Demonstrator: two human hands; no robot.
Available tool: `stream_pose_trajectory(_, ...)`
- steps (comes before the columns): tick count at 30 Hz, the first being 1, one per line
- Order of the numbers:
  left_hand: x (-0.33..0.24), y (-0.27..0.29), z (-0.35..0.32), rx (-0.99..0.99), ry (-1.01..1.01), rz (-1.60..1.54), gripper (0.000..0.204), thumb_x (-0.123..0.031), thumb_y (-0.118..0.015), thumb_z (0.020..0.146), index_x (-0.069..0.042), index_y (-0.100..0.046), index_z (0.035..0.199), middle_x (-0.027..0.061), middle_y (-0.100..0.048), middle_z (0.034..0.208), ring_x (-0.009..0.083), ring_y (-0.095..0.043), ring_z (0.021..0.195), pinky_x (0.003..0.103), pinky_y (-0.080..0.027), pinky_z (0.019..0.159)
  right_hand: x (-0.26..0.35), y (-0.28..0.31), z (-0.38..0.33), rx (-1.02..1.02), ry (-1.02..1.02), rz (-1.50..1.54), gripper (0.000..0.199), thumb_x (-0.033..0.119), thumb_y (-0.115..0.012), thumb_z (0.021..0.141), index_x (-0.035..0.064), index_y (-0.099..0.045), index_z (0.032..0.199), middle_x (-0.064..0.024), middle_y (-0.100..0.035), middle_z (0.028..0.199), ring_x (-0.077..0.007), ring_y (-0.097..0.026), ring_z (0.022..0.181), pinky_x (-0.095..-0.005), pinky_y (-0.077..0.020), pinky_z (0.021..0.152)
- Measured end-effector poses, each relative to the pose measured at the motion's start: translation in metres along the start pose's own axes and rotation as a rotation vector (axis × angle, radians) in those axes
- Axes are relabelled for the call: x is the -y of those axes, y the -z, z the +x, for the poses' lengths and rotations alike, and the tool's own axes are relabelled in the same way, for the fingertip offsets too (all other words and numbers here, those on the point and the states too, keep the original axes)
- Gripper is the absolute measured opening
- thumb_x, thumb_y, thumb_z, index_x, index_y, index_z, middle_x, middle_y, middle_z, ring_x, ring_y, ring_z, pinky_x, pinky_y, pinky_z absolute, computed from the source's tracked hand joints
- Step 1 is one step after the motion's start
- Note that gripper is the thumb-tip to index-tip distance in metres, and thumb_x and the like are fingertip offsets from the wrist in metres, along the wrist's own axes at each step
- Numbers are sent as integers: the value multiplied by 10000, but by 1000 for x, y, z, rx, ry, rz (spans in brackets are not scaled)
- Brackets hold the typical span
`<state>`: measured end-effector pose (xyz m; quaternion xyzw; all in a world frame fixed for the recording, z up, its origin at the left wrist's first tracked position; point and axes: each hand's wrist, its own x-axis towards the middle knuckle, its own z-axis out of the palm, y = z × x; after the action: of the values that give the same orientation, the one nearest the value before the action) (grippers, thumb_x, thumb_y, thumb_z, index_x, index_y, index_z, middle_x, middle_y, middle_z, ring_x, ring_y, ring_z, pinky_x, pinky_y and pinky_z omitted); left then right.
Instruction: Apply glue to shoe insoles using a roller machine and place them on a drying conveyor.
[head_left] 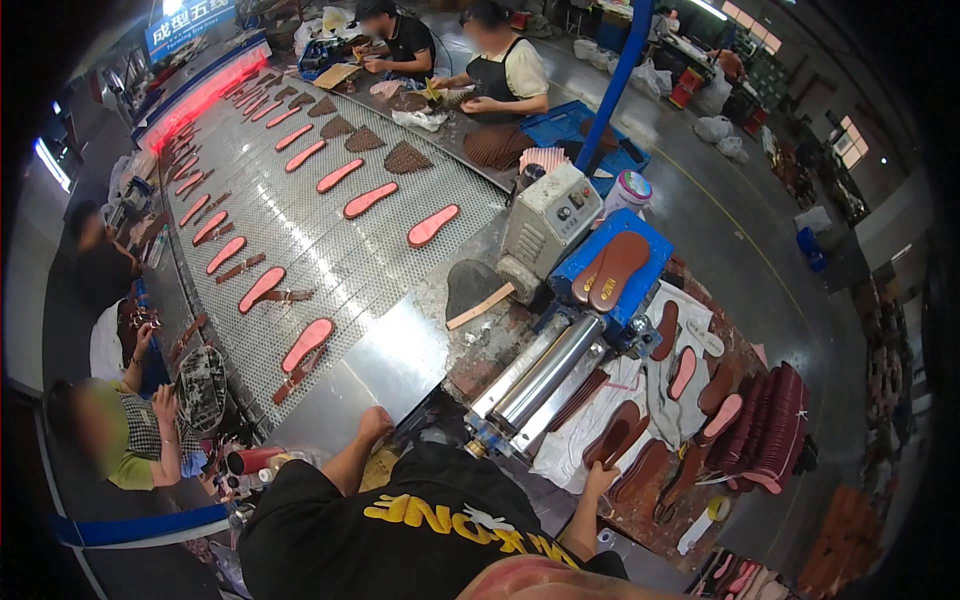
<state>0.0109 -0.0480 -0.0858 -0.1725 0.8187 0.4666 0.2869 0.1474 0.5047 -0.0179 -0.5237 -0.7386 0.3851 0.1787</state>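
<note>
My left hand (375, 424) is curled into a fist at the near edge of a shiny metal plate (385, 350), with nothing visible in it. At the right, my right hand (600, 481) grips the lower end of a brown insole (612, 432). More brown insoles (640, 474) are stacked beside that hand. Between my hands stands a roller machine with shiny metal rollers (545, 378). Two brown insoles (617, 270) rest on its blue feed tray (655, 243). Pink insoles (683, 372) and white cloth (600, 400) lie on the work table.
A mesh conveyor (400, 270) carries rows of pink insoles (370, 200) and brown straps (294, 378). A grey control box (545, 225) stands behind the rollers. Maroon bundles (765, 425) are stacked at the right. Co-workers (135, 435) sit along both sides of the conveyor.
</note>
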Motion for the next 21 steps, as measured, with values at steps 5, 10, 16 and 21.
stream_pose_trajectory(5,-9,12,-22,-290,-68,213,84,-95,-616,613,-26,-586,651,150,-599,598,286,-594,567,371,-474,554,-11,4,-3,2,20,56,381,104,-573,709,-44,-404,1017,-209,-536,976,-329,-548,890,-347,-404,838)
stream_pose_trajectory(10,-7,6,-41,-536,-91,440,226,-103,-600,645,-14,-581,851,224,-602,824,373,-583,764,422,-469,704,-28,2,2,26,41,170,386,98,-571,707,-44,-408,1027,-185,-520,992,-295,-530,890,-330,-400,835)
stream_pose_trajectory(16,-9,0,-46,-292,-30,592,467,-148,-609,677,-5,-448,1091,299,-366,1166,457,-424,1056,475,-409,864,-41,-7,9,44,15,294,406,77,-587,694,-38,-410,1041,-147,-504,968,-239,-519,846,-300,-411,804)
stream_pose_trajectory(21,-7,8,-36,-95,108,647,800,-253,-675,648,-2,-291,1304,313,-221,1341,442,-314,1210,421,-337,995,-32,-7,1,43,50,247,436,56,-585,688,-43,-380,1061,-144,-485,998,-242,-510,878,-293,-398,827)
